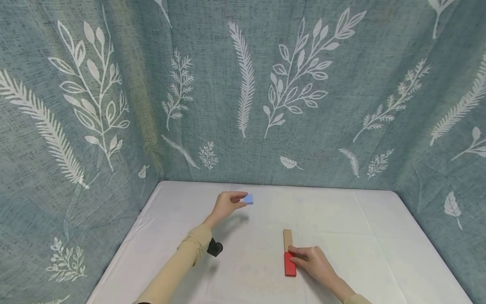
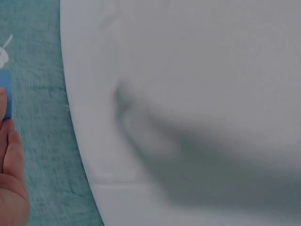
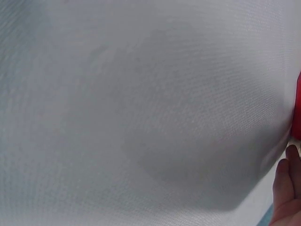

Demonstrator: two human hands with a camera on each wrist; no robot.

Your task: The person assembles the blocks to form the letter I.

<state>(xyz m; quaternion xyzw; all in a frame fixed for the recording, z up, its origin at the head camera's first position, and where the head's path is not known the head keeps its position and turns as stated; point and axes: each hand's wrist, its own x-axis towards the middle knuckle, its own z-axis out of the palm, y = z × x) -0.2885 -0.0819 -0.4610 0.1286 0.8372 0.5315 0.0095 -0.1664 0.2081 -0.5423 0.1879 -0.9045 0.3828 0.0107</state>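
My left hand (image 1: 226,203) is raised over the far part of the table, pinching a small light-blue block (image 1: 249,199) between thumb and fingers. In the left wrist view the blue block (image 2: 5,101) shows at the left edge, cut off by the frame. Nearer to me, a flat red block (image 1: 290,267) lies on the table, end to end with a plain wooden block (image 1: 287,239). My right hand (image 1: 312,261) comes from the right and grips the red block near where the two blocks meet. Only part of the red block (image 3: 297,113) appears in the right wrist view.
A white cloth covers the table (image 1: 341,228). Blue-green curtains (image 1: 220,105) with white leaf prints stand behind it and at both sides. A black device (image 1: 215,248) is on the left wrist. The left arm's shadow falls on the cloth.
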